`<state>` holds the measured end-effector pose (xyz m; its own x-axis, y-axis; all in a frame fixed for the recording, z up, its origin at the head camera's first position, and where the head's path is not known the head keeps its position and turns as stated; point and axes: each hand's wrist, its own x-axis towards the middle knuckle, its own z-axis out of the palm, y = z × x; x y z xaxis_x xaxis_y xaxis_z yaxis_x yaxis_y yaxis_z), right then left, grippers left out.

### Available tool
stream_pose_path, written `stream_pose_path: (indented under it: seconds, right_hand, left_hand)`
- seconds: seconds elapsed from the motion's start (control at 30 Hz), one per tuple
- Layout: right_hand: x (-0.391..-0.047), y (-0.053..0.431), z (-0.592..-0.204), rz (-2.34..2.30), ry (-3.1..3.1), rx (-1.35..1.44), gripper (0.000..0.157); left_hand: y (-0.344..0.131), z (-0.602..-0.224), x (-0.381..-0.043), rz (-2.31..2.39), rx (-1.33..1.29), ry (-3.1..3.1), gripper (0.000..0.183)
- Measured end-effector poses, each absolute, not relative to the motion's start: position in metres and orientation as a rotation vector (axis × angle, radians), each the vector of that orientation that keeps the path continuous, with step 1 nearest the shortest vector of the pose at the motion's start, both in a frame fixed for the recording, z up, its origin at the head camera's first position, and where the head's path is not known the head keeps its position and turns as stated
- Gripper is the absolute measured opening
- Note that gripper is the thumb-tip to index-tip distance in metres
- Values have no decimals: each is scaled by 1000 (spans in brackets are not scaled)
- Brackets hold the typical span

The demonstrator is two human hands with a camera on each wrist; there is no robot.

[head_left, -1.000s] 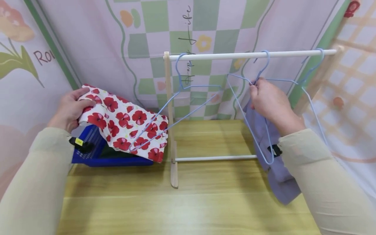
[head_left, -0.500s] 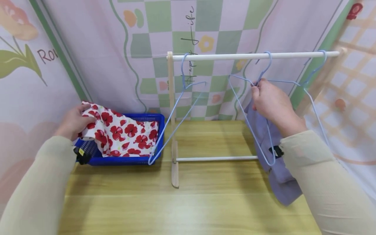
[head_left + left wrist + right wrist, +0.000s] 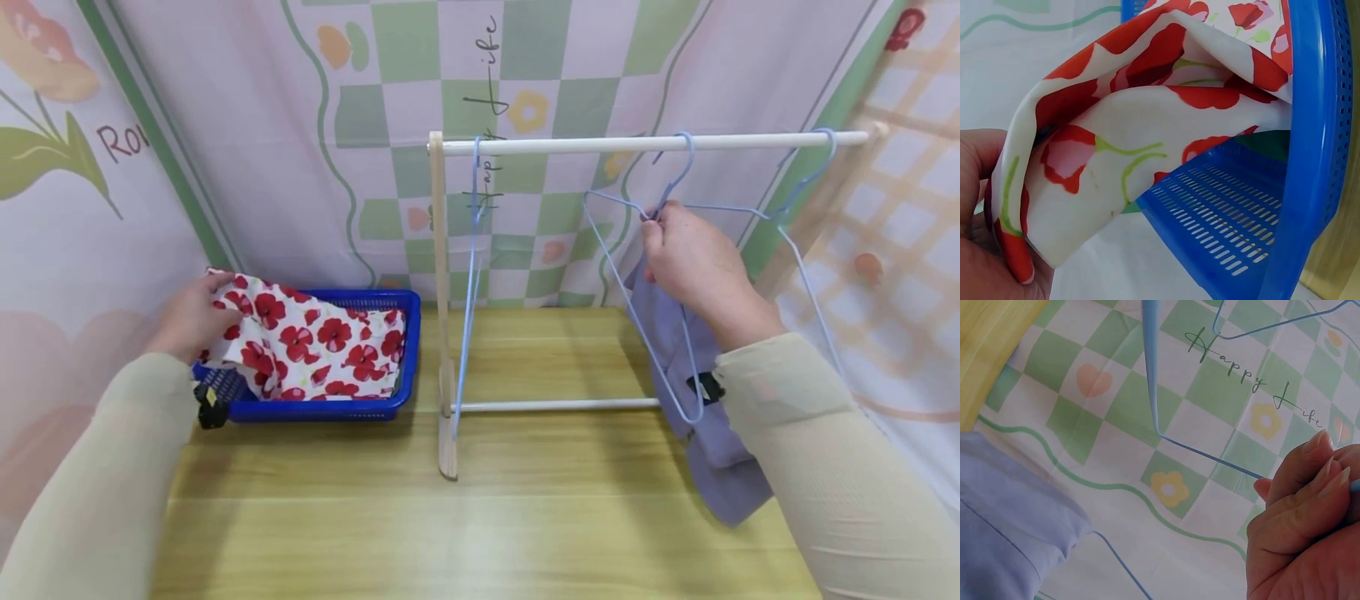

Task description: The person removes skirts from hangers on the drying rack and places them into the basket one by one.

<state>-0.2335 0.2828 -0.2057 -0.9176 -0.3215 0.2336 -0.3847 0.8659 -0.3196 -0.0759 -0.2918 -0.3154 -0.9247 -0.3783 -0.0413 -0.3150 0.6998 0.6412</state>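
Note:
My left hand (image 3: 191, 321) holds one end of a white cloth with red flowers (image 3: 322, 342), and the rest of it lies in a blue basket (image 3: 322, 410). The left wrist view shows thumb and fingers around the folded end of this cloth (image 3: 1129, 131), lifted beside the basket's perforated wall. My right hand (image 3: 690, 258) grips the neck of the middle blue wire hanger (image 3: 691, 154), whose hook is over the rack's top rod. In the right wrist view, the curled fingers (image 3: 1304, 512) close around the hanger wire, while a lavender garment (image 3: 1010, 519) hangs nearby.
The rack's white top rod (image 3: 555, 144) joins a wooden post (image 3: 438, 250) beside the basket. A bare blue hanger (image 3: 471, 300) hangs edge-on at the left, another hanger (image 3: 832, 154) at the right. A lower rod (image 3: 555, 406) crosses above the wooden table (image 3: 480, 533).
My left hand has lowered the flowered cloth into the basket, away from the left hanger. That hanger has swung round to edge-on. My right hand keeps its grip on the middle hanger.

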Motion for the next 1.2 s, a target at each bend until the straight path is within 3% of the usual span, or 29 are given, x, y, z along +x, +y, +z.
stream_pose_path:
  seconds: [0.47,1.2]
  right_hand:
    - [-233,280,-206,562,-2832,557,50]
    - [-233,277,-206,564,-2843,545,50]
  left_hand:
    - [-266,-318,-91,-737,366,-2848,69]
    - [-209,-331,-123,-608,305,-2984,70]
